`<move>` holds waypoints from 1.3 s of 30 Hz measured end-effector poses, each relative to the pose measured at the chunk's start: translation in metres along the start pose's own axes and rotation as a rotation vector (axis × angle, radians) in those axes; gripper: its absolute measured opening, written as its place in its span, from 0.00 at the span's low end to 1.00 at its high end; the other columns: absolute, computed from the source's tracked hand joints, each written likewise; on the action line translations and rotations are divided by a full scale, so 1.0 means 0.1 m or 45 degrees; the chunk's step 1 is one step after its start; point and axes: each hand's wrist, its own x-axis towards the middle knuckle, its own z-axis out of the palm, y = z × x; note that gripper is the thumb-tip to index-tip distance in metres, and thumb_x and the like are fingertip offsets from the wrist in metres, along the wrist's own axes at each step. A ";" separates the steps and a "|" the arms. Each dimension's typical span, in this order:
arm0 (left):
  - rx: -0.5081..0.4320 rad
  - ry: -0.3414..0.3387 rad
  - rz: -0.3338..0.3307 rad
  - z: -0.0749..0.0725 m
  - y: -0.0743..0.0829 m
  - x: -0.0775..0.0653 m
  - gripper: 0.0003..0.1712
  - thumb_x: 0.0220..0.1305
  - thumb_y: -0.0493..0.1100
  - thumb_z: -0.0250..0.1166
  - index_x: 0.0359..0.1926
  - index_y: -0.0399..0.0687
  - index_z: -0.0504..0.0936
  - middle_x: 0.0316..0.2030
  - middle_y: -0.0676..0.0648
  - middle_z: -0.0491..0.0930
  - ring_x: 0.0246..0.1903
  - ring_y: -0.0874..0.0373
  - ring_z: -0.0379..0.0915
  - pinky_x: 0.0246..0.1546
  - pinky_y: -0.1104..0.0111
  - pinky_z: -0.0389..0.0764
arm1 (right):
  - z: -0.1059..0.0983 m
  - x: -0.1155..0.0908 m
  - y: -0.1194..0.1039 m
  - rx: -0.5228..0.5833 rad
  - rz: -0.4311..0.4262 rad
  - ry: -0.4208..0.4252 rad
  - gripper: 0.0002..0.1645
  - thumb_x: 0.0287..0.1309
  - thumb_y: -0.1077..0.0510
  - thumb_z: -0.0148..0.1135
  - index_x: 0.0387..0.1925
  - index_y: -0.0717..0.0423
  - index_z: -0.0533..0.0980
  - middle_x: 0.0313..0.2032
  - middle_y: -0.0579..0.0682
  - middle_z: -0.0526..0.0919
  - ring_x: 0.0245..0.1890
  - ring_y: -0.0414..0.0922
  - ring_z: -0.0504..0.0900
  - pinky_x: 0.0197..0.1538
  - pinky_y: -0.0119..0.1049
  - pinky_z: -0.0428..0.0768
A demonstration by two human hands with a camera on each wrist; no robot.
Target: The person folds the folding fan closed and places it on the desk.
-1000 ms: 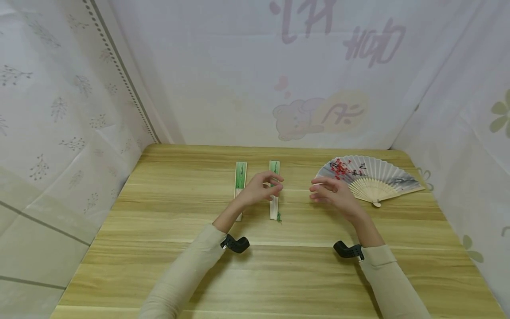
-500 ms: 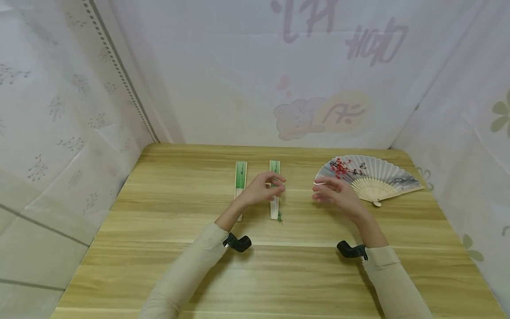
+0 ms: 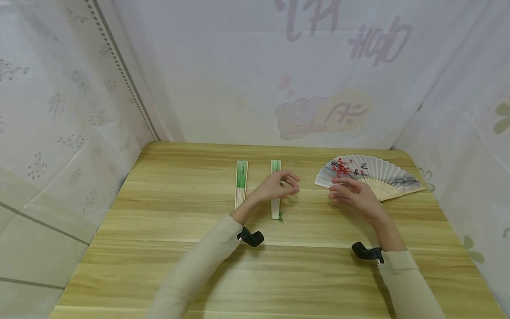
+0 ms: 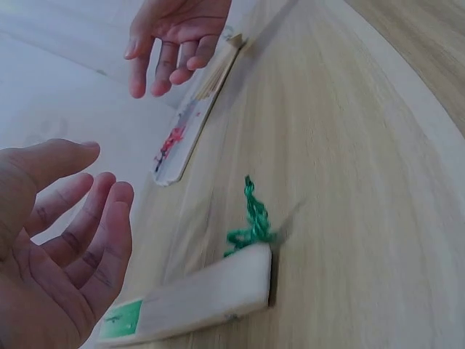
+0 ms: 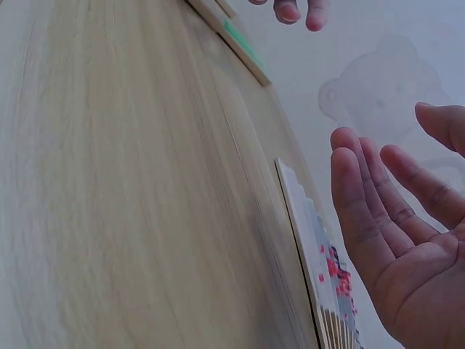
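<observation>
Pale printed curtain [image 3: 223, 88] behind a wood-grain tabletop [image 3: 311, 283]. Left hand [image 3: 273, 186]: loosely cupped, gap between thumb and fingers, nothing held. Right hand [image 3: 360, 201]: likewise cupped, gap wide, nothing held. Left hangs above the tasselled folded fan [image 3: 275, 209], toward the far edge, left of centre; plain folded fan [image 3: 241, 181] near it, apart, on the left-edge side. Right hovers by the spread fan [image 3: 372, 168], near the far right corner. Handling, by judgement: pinch folded fans across the slats, avoiding the green tassel [image 3: 280, 217]; take the spread one by its ribs [image 3: 382, 188], sparing the pleats.

Left fingers [image 4: 81, 236] near folded fan [image 4: 207, 294], green cord [image 4: 254, 218]
</observation>
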 end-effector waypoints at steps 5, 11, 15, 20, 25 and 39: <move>-0.023 -0.032 0.032 0.08 0.03 0.10 0.19 0.69 0.33 0.67 0.59 0.31 0.77 0.43 0.41 0.83 0.42 0.39 0.83 0.38 0.51 0.86 | -0.07 -0.05 -0.01 -0.024 0.020 0.017 0.19 0.75 0.63 0.57 0.62 0.66 0.74 0.52 0.72 0.80 0.48 0.53 0.86 0.53 0.49 0.80; 0.008 -0.023 0.039 0.20 0.06 0.21 0.19 0.69 0.35 0.68 0.57 0.32 0.79 0.42 0.43 0.84 0.39 0.42 0.83 0.35 0.53 0.86 | -0.13 -0.13 -0.03 -0.081 0.016 0.026 0.21 0.75 0.61 0.58 0.63 0.67 0.73 0.52 0.71 0.80 0.48 0.56 0.85 0.53 0.50 0.80; -0.001 -0.014 0.035 0.28 0.06 0.27 0.18 0.68 0.35 0.69 0.56 0.34 0.80 0.42 0.43 0.84 0.37 0.46 0.83 0.34 0.55 0.86 | -0.17 -0.18 -0.03 -0.091 -0.011 0.026 0.23 0.75 0.62 0.57 0.64 0.72 0.70 0.52 0.68 0.82 0.48 0.57 0.85 0.53 0.51 0.79; -0.007 -0.028 0.020 0.36 0.08 0.32 0.18 0.68 0.36 0.70 0.56 0.35 0.80 0.42 0.44 0.84 0.36 0.53 0.83 0.34 0.58 0.86 | -0.22 -0.25 -0.04 -0.086 -0.036 0.022 0.24 0.75 0.64 0.56 0.64 0.77 0.67 0.51 0.64 0.83 0.48 0.57 0.85 0.53 0.50 0.80; -0.018 -0.029 -0.017 0.42 0.10 0.34 0.18 0.68 0.37 0.70 0.56 0.36 0.80 0.42 0.46 0.83 0.38 0.48 0.84 0.35 0.57 0.86 | -0.27 -0.30 -0.02 -0.066 -0.059 0.018 0.22 0.74 0.65 0.56 0.63 0.74 0.69 0.52 0.67 0.82 0.49 0.58 0.85 0.53 0.51 0.79; -0.045 0.015 -0.055 0.59 0.05 0.47 0.17 0.66 0.33 0.70 0.53 0.32 0.81 0.39 0.44 0.85 0.31 0.57 0.82 0.30 0.65 0.85 | -0.41 -0.40 0.01 -0.062 -0.118 0.039 0.24 0.72 0.71 0.56 0.63 0.82 0.64 0.50 0.65 0.83 0.47 0.58 0.86 0.52 0.51 0.80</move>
